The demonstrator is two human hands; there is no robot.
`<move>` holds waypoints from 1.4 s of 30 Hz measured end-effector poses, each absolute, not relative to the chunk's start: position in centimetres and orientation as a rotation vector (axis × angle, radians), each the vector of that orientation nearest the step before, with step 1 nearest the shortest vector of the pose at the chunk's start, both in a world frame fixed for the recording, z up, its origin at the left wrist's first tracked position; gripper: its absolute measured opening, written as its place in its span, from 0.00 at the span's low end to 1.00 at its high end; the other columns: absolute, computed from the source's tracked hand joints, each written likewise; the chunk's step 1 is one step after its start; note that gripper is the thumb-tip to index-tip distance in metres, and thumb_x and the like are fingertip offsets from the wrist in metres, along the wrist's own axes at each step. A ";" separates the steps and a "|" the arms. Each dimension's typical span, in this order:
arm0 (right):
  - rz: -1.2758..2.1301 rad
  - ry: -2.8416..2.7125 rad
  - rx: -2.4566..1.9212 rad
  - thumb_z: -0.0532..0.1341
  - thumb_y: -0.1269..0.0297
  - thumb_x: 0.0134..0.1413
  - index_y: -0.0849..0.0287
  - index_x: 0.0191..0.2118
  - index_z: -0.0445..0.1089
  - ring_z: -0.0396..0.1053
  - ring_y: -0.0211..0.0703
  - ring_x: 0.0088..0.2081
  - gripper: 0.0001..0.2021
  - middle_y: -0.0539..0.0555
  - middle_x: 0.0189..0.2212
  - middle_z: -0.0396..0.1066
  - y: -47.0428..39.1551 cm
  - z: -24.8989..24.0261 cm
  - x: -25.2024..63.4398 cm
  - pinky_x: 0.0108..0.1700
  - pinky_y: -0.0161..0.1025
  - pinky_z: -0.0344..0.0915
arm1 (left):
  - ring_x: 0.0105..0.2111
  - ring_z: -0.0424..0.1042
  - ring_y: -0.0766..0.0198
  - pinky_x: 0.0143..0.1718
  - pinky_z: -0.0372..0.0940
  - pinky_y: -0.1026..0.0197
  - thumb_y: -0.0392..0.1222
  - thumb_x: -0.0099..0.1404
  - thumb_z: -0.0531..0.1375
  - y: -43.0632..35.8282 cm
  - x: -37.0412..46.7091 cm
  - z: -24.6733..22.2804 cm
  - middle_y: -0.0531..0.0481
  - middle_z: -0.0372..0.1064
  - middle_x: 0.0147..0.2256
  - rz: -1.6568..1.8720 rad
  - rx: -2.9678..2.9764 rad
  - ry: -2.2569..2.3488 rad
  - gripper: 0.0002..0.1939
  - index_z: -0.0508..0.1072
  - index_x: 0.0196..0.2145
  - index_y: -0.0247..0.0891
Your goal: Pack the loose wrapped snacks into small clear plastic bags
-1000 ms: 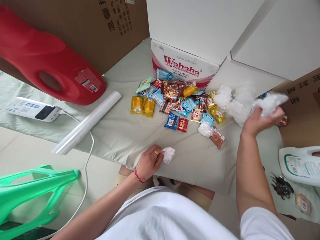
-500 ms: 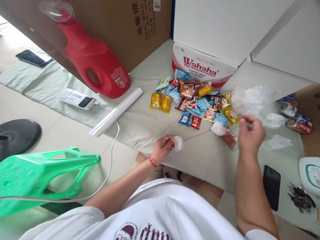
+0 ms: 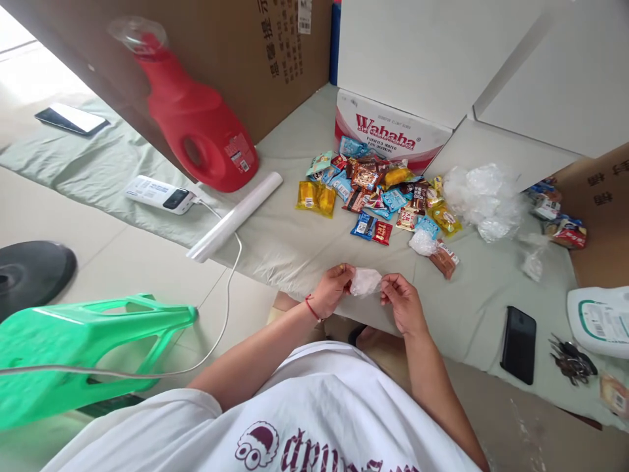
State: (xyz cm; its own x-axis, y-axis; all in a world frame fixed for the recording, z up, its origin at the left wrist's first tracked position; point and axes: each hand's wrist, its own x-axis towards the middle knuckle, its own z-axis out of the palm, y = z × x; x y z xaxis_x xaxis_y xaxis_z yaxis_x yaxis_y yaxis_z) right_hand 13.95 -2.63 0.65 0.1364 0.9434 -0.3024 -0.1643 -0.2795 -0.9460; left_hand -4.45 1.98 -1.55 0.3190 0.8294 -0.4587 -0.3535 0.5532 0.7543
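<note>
My left hand [image 3: 337, 288] pinches the left end of a small whitish translucent plastic piece [image 3: 366, 282] above the front edge of the cloth-covered surface. At its right end, my right hand [image 3: 400, 300] has its thumb and fingertips closed on the same plastic. Beyond my hands lies a pile of colourful snack packets [image 3: 366, 176], with a blue packet [image 3: 364, 225] and a red packet [image 3: 382, 233] nearest. A crumpled clear wrap [image 3: 423, 242] rests beside a brown packet [image 3: 445, 259]. Further right is a heap of clear plastic [image 3: 484, 196].
A white roll [image 3: 236, 216], power bank [image 3: 162, 195] with cable and red bottle [image 3: 196, 124] are on the left. A green stool [image 3: 54, 347] stands lower left. On the right are a black phone [image 3: 519, 344], keys [image 3: 572, 359] and a white container [image 3: 602, 321]. A Wahaha box [image 3: 388, 131] stands behind.
My right hand has moved left from near the clear plastic heap to the piece in my left hand. That plastic is now stretched between both hands. The view has shifted slightly.
</note>
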 end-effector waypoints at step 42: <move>0.092 -1.061 -2.066 0.61 0.55 0.56 0.62 0.50 0.72 0.63 0.59 0.53 0.20 0.65 0.49 0.70 0.7 3.6 36.5 0.59 0.59 0.57 | 0.29 0.63 0.66 0.33 0.59 0.62 0.52 0.67 0.60 3.8 -8.0 -0.6 0.53 0.63 0.30 0.974 1.556 1.463 0.19 0.61 0.23 0.40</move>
State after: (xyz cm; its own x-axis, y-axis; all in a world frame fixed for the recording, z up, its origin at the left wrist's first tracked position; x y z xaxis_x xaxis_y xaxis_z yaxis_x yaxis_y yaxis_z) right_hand 36.50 0.67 3.55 0.6467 0.7119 0.2740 0.6543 -0.3331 -0.6789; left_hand -7.97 3.84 -0.63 0.0461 0.9987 0.0234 0.4068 -0.0402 0.9126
